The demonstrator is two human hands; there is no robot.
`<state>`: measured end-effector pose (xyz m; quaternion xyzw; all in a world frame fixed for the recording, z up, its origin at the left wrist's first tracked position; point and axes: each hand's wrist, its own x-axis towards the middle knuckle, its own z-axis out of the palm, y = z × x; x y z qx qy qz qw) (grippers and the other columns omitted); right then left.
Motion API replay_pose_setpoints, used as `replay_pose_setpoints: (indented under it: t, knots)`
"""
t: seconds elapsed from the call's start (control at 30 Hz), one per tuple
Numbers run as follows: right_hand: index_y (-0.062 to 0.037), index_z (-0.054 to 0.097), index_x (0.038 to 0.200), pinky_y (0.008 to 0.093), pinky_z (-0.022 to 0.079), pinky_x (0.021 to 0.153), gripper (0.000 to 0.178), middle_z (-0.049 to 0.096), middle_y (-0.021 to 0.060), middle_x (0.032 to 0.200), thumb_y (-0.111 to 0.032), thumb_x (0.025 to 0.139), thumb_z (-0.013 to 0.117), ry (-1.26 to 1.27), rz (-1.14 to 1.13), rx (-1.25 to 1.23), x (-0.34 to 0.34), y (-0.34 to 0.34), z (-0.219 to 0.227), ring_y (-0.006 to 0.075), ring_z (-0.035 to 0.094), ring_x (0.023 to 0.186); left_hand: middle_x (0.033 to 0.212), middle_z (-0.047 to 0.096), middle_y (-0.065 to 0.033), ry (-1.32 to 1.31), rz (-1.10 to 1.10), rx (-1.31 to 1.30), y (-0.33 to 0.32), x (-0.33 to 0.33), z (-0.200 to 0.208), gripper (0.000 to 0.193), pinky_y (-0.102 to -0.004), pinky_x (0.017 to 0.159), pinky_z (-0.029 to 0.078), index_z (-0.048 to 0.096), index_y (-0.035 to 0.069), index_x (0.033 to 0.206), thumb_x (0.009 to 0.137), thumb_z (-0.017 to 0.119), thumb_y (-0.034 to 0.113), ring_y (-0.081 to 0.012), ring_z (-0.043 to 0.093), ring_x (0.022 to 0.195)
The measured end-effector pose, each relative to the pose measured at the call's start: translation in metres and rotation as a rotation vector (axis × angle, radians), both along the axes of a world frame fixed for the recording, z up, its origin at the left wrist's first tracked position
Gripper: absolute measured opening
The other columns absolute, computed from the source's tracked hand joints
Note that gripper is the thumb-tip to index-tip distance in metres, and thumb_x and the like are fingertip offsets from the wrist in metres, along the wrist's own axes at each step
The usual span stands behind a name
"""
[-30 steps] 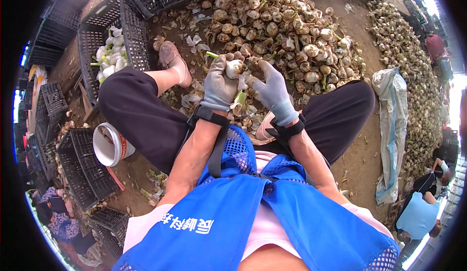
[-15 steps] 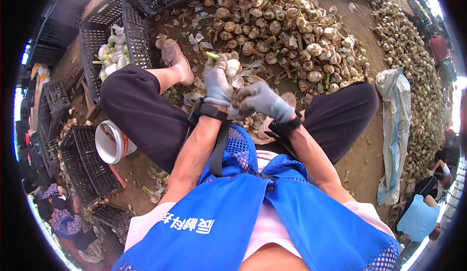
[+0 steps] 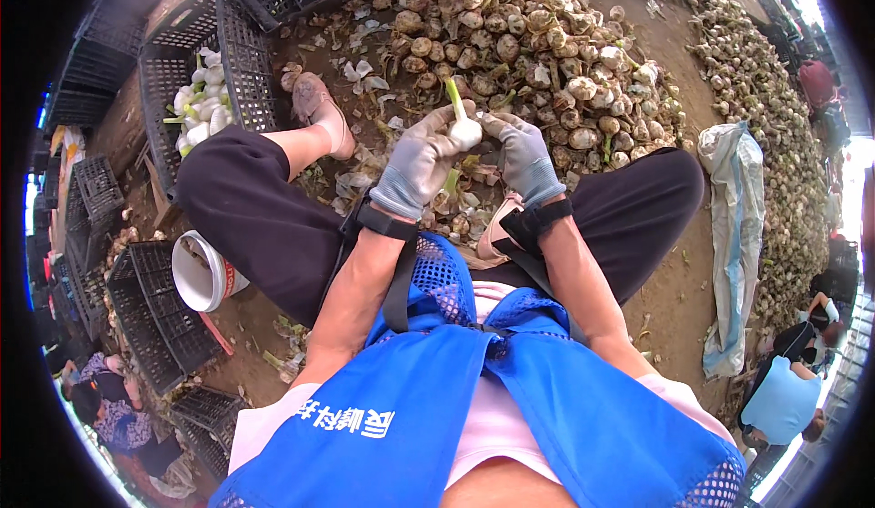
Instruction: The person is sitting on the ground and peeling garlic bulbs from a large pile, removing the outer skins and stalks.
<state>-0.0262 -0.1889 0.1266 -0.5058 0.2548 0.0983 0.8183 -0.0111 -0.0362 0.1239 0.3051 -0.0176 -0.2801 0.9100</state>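
Observation:
A clean white garlic bulb (image 3: 466, 133) with a short green stem is held between the thumb and fingers of my gloved left hand (image 3: 422, 157). The stem points up and away. Just right of the bulb is my gloved right hand (image 3: 523, 154), its thumb and fingers pinched together at the bulb's side. Whatever lies in that pinch is too small to make out. Beyond both hands rises a large heap of unpeeled, soil-stained garlic (image 3: 510, 43). Loose skins and stem scraps lie on the ground beneath my hands.
At the left, a black crate (image 3: 248, 61) contains peeled white garlic (image 3: 205, 102). A white bucket (image 3: 196, 271) and another black crate (image 3: 164, 312) stand near my left knee. A pale woven sack (image 3: 732, 235) lies on the right, beside more garlic (image 3: 788, 198). Other people sit at both edges.
My hands have moved up and slightly right, bringing the garlic bulb away from my body. The right hand, lower and blurred before, is now raised beside the bulb.

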Motion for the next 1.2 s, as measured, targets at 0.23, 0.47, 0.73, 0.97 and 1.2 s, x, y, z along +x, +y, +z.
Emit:
replay_pose_setpoints:
  t: [0.23,0.47,0.73,0.97,1.2]
  knots:
    - [-0.0036,0.060,0.096,0.0211,0.047,0.051,0.019,0.062,0.0023,0.079,-0.017,0.082,0.062,-0.130,0.083,-0.049,-0.005,-0.009,0.018,0.0088,0.058,0.060,0.108,0.057,-0.0096,-0.161,0.108,0.470,-0.001,-0.006,0.011,0.044,-0.0246,0.081,0.047,0.049,-0.005,0.117,0.074,0.059,-0.006,-0.0147,0.057,0.093]
    - [-0.0020,0.059,0.095,0.0218,0.049,0.057,0.021,0.061,0.0038,0.083,-0.019,0.083,0.063,-0.115,0.181,0.106,-0.007,0.000,0.021,0.0093,0.058,0.067,0.101,0.059,-0.0074,-0.526,0.196,0.775,0.002,-0.008,0.010,0.040,-0.0221,0.078,0.047,0.054,-0.002,0.114,0.076,0.065,0.002,-0.0112,0.057,0.086]
    - [-0.0011,0.059,0.099,0.0284,0.051,0.062,0.019,0.062,0.0060,0.089,-0.013,0.085,0.058,-0.099,0.183,0.297,-0.010,-0.015,0.017,0.0148,0.060,0.077,0.105,0.059,-0.0102,-0.080,0.052,0.143,0.001,-0.009,0.005,0.041,-0.0258,0.079,0.048,0.050,-0.005,0.116,0.079,0.064,0.006,-0.0147,0.058,0.090]
    - [-0.0007,0.060,0.099,0.0267,0.051,0.062,0.018,0.063,0.0061,0.089,-0.011,0.085,0.058,-0.144,0.208,0.227,-0.009,-0.011,0.029,0.0151,0.061,0.073,0.107,0.059,-0.0104,-0.101,0.030,0.215,0.003,-0.007,0.011,0.040,-0.0260,0.083,0.047,0.051,-0.005,0.116,0.078,0.063,0.004,-0.0156,0.057,0.094]
    - [0.0031,0.063,0.088,0.0242,0.050,0.057,0.012,0.064,0.0064,0.078,0.000,0.078,0.056,-0.279,0.188,-0.294,-0.007,-0.003,0.015,0.0119,0.060,0.064,0.106,0.058,-0.0080,-0.559,0.174,0.932,0.003,-0.016,0.013,0.042,-0.0236,0.081,0.045,0.053,-0.004,0.113,0.073,0.063,0.002,-0.0139,0.057,0.090]
